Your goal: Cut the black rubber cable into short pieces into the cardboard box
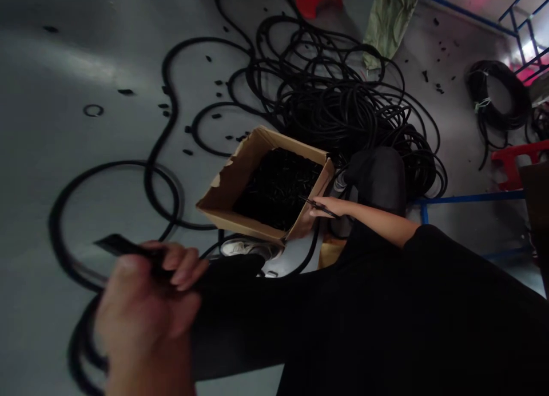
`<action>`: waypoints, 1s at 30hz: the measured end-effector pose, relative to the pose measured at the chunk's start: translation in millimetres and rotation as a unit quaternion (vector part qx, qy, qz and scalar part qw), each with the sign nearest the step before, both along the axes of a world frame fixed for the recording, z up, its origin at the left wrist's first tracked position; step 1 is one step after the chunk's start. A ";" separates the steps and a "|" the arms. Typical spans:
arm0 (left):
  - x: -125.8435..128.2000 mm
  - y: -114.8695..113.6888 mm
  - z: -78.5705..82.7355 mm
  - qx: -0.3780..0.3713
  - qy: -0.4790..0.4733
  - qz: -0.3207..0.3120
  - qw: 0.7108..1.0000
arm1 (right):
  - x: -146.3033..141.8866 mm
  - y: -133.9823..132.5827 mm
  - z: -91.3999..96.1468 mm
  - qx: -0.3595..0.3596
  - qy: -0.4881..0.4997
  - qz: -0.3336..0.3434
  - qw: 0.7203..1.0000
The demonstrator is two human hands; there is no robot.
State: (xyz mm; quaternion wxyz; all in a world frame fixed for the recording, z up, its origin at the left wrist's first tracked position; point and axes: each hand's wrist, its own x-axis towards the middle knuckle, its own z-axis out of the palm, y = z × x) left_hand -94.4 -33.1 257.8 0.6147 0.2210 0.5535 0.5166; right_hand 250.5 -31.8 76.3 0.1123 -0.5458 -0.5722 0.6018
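The person sits low on the floor [55, 155], and the left hand [146, 304] is lifted close to the head camera, at the lower left of the view. Its fingers [184, 267] are closed around a black rubber cord [114, 245], and one end of the cord sticks out past them, so this end seems to be held free from the floor. The right hand [330, 207] is just beside the near corner of a cardboard box [240, 178], with the bare forearm reaching over that corner. Its fingers [319, 208] look closed on a thin black tool [312, 201], perhaps a pair of scissors, but the small size makes the exact grip hard to tell. The box is full of short black pieces [274, 190] and stands just beside a white shoe [249, 248] and a dark knee [377, 178], probably so that it is within easy reach of the hands. Behind the box lies a big tangled pile of black cord [338, 104], and long loops of it spread over the floor, with small black bits [163, 106] scattered among them. Near the far corner, a tied coil [493, 92] lies beside a blue metal frame [467, 197].
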 end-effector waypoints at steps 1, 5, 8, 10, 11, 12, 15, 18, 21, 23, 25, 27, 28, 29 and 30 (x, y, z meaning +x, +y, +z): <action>1.3 -6.1 -15.2 0.002 0.000 -0.028 1.000 | -1.2 -0.7 1.3 -0.018 0.026 -0.022 0.999; 6.6 -33.5 -77.8 -0.055 -0.025 -0.037 0.998 | -3.4 0.6 9.7 -0.059 0.102 -0.116 0.986; 19.4 -52.9 -119.1 -0.102 -0.043 -0.056 0.992 | 6.6 15.5 19.0 -0.040 0.138 -0.159 0.977; 32.4 -61.8 -143.6 -0.120 -0.046 -0.075 0.989 | 21.8 39.3 26.3 -0.028 0.146 -0.175 0.973; 39.3 -64.6 -154.8 -0.128 -0.044 -0.085 0.987 | 32.1 56.1 30.1 -0.019 0.146 -0.185 0.972; 46.0 -66.3 -165.2 -0.135 -0.042 -0.096 0.985 | 43.8 76.0 33.9 -0.008 0.146 -0.195 0.970; 61.3 -67.0 -190.1 -0.167 -0.039 -0.117 0.978 | 85.0 148.0 43.2 -0.009 0.122 -0.270 0.955; 68.2 -65.8 -204.8 -0.197 -0.043 -0.139 0.970 | 125.3 219.2 47.2 -0.044 0.082 -0.388 0.917; 70.5 -65.2 -211.8 -0.217 -0.040 -0.161 0.962 | 154.6 271.8 42.6 -0.035 0.044 -0.436 0.898; 71.6 -64.0 -215.1 -0.232 -0.033 -0.171 0.957 | 167.7 296.1 33.1 -0.025 0.021 -0.438 0.898; 72.8 -62.2 -219.1 -0.252 -0.031 -0.189 0.949 | 177.9 315.0 19.2 -0.026 0.003 -0.429 0.903; 74.2 -60.5 -224.1 -0.271 -0.035 -0.206 0.940 | 186.6 330.9 3.8 -0.036 -0.008 -0.422 0.906; 75.2 -60.0 -226.7 -0.279 -0.036 -0.209 0.937 | 190.4 337.9 -3.4 -0.040 -0.013 -0.428 0.903; 76.3 -59.7 -229.1 -0.285 -0.036 -0.210 0.934 | 193.7 344.1 -9.8 -0.044 -0.020 -0.442 0.896; 77.6 -59.5 -231.1 -0.291 -0.035 -0.210 0.933 | 196.5 349.4 -15.3 -0.047 -0.029 -0.461 0.886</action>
